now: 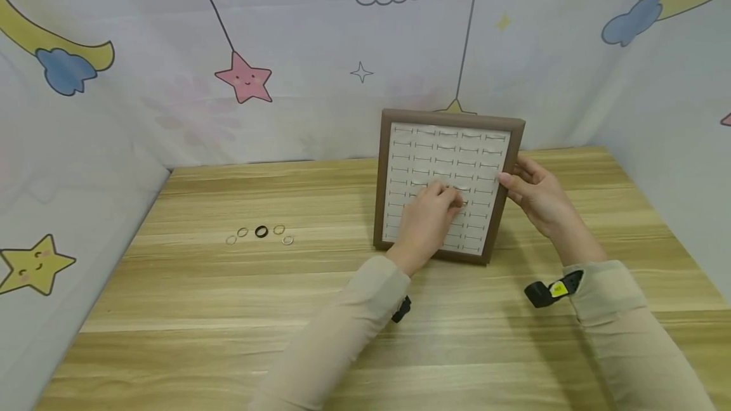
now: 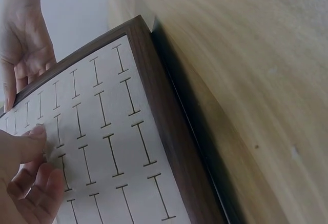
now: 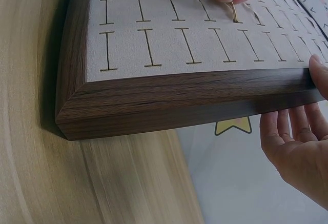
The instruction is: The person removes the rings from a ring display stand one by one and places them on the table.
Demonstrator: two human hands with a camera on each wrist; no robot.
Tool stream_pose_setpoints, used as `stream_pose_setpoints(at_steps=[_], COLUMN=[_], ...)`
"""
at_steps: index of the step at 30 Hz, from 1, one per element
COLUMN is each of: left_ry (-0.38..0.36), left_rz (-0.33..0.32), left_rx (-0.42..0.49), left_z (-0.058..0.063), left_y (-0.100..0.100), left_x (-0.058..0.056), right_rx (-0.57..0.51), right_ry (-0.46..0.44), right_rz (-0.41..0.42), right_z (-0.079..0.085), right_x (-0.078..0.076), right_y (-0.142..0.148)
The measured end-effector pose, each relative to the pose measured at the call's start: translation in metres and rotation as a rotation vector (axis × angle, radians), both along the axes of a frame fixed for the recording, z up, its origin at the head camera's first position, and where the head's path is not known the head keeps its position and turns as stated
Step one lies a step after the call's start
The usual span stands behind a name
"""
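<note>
A ring display board (image 1: 482,205) with a brown wooden frame and rows of slots in its pale padding stands tilted back on the table. My left hand (image 1: 428,217) pinches a thin gold-coloured ring (image 3: 234,13) between thumb and finger, its lower edge at one of the slots. How deep the ring sits in the slot I cannot tell. With its thumb on the front and its fingers behind, my right hand (image 1: 539,198) holds the board's right edge. In the left wrist view the left fingers hide the ring.
On the left of the wooden table (image 1: 188,309) lie several loose rings: a black ring (image 1: 261,231) amid thin gold and silver-toned ones. A patterned cloth (image 1: 320,49) hangs behind the table. Black wrist-worn devices (image 1: 539,295) sit by both cuffs.
</note>
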State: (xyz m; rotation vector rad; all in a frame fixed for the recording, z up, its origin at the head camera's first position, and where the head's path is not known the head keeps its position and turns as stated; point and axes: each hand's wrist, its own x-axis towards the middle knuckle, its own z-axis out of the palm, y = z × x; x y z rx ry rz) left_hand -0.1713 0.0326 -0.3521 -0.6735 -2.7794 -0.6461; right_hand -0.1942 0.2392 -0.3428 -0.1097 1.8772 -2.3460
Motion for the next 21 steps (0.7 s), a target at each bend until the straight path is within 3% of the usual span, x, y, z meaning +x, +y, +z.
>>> stream_pose_setpoints(at_steps=[11, 18, 21], left_ry=[-0.083, -0.167, -0.170], left_rz=[-0.055, 0.019, 0.059], left_rx=[0.048, 0.142, 0.162], left_z=[0.007, 0.017, 0.020], left_y=[-0.008, -0.023, -0.035], left_x=[0.002, 0.006, 0.006], right_rx=[-0.006, -0.012, -0.016], right_ry=[0.004, 0.007, 0.009], right_rz=[0.005, 0.013, 0.014], right_z=[0.000, 0.000, -0.001], right_x=[0.001, 0.001, 0.001], right_y=[0.000, 0.001, 0.001])
